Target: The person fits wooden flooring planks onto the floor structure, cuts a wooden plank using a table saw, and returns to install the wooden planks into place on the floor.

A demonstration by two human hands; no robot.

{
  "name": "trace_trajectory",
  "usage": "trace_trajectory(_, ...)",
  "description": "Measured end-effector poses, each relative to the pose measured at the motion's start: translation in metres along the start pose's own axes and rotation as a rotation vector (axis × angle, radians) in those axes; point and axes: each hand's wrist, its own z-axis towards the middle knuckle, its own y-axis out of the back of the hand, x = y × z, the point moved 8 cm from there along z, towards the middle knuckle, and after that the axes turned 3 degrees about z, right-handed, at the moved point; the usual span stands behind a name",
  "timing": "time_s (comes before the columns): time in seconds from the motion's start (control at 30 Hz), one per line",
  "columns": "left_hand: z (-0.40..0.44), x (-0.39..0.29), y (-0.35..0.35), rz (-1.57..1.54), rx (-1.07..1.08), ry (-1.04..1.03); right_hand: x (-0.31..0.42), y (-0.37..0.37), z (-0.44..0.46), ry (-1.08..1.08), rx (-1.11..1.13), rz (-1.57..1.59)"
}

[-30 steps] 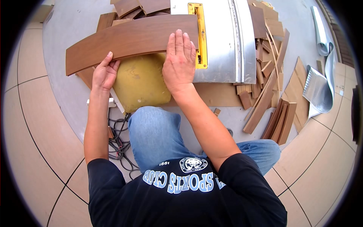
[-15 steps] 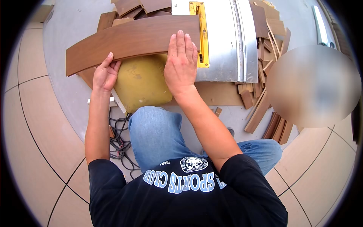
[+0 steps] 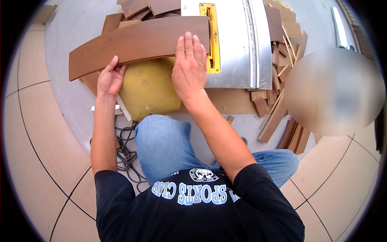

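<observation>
A long brown wooden plank (image 3: 133,42) lies across the saw, its right end over the yellow slotted insert (image 3: 215,44) of a silver metal saw table (image 3: 236,48). My left hand (image 3: 111,78) grips the plank's near edge left of its middle, thumb on top and fingers curled underneath. My right hand (image 3: 189,68) rests flat near the plank's right end, fingers stretched out together and pointing away from me. Beneath the plank, between my hands, shows a worn yellow-green housing (image 3: 149,88). The plank hides part of the insert's slot.
Wood offcuts (image 3: 278,97) are heaped right of the saw table, and more brown pieces (image 3: 139,10) lie behind the plank. Black cables (image 3: 127,151) tangle on the floor by my knee. A blurred round patch covers the right side.
The whole view has shifted slightly left. My hands and the plank keep nearly the same pose, with the plank's right end perhaps slightly farther left over the insert.
</observation>
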Motion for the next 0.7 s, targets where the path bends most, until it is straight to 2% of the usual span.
trace_trajectory(0.3,0.02,-0.009,-0.01,-0.042,-0.034,-0.026,-0.004,-0.014,0.024,0.012,-0.011,-0.002)
trace_trajectory(0.7,0.02,-0.006,-0.012,-0.024,0.024,-0.001,-0.008,-0.007,0.019,-0.027,-0.015,0.043)
